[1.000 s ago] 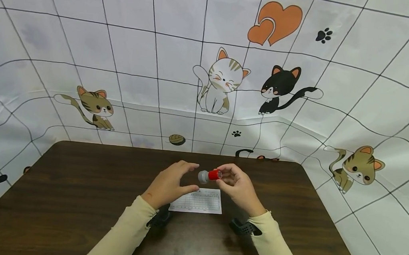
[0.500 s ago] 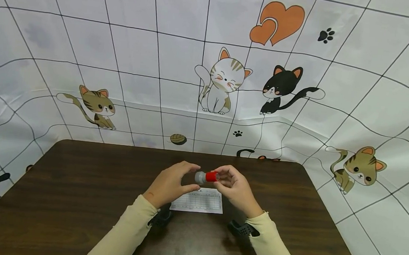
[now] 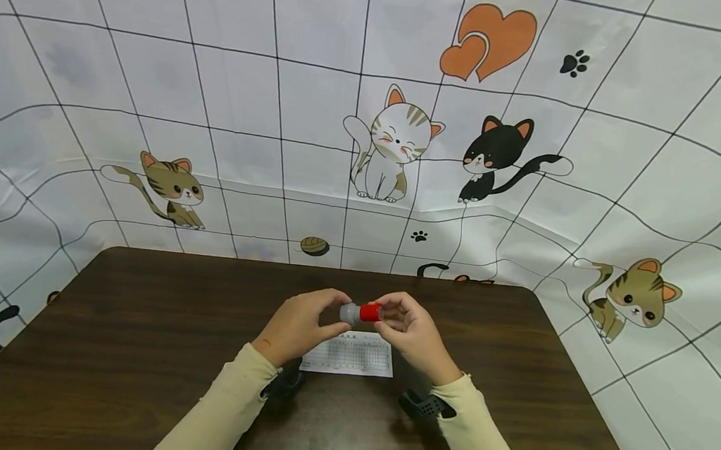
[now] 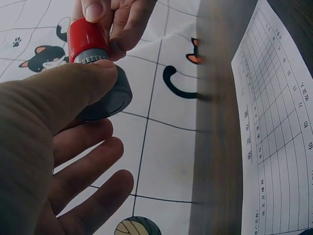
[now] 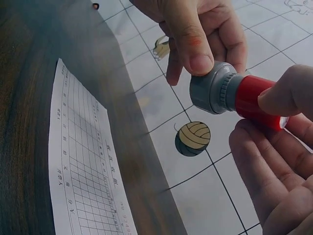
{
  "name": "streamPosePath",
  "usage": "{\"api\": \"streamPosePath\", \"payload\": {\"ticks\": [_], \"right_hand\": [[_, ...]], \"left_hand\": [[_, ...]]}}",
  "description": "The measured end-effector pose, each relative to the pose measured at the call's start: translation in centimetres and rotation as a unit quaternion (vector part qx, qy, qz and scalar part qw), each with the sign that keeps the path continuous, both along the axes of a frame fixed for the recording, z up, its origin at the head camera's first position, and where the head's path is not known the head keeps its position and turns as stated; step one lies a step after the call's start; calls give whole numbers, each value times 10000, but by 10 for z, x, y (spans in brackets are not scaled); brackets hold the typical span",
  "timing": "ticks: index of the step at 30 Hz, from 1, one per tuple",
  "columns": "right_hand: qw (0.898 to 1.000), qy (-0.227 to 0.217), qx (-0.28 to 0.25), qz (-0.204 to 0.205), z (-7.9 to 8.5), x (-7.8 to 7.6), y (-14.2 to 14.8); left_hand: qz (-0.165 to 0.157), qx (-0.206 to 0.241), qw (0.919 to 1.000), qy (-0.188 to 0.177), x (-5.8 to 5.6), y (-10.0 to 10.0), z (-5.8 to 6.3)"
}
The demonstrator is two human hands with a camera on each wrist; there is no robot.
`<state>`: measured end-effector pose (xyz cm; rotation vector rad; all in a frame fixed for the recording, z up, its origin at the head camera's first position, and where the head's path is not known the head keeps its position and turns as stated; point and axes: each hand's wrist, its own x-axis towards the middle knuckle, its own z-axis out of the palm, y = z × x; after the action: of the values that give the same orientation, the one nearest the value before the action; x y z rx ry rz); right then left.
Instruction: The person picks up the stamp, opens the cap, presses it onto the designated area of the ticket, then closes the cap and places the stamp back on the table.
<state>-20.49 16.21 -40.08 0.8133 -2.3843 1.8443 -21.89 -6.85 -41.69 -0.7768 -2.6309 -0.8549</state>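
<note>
Two hands hold a red-and-gray cylinder above a printed sheet

The left hand and the right hand meet at a small red-and-gray cylinder, held up off the surface in the space between them. The left hand pinches the wide gray end, its thumb lying along the near side; in the left wrist view its lower fingers spread loosely below, clear of the object. The right hand grips the red end, thumb on one side and fingers on the other. A ribbed gray collar shows between the two ends, which are joined. The cylinder lies nearly level, its gray end toward the left hand.

Below the hands and nearer the person, a white sheet rests flat on the dark wood-grain surface, printed with a ruled grid and rows of characters. Part of its left side is hidden behind the left hand in the head view.

Each wrist wears a dark strap, next to pale yellow sleeves. Beyond the hands, past the surface's far edge, hangs a white backdrop with black grid lines, cartoon cats and orange hearts.
</note>
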Motion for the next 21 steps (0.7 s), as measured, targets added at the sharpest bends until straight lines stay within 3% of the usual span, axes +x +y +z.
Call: {"api": "streamPosePath", "payload": {"ticks": [6,14,21], "right_hand": [[9962,486,655,-295,-19,-15,5],[9796,1294,1443,-523,-21,-24,6],[9741,1448,1648,-543,-21,-28,5]], "left_hand": [[97,-102,9997,192,-2,-2,0],[156,-83,9981,595,-5,-5,0],[281,-176,9976,613,-5,-6,1]]}}
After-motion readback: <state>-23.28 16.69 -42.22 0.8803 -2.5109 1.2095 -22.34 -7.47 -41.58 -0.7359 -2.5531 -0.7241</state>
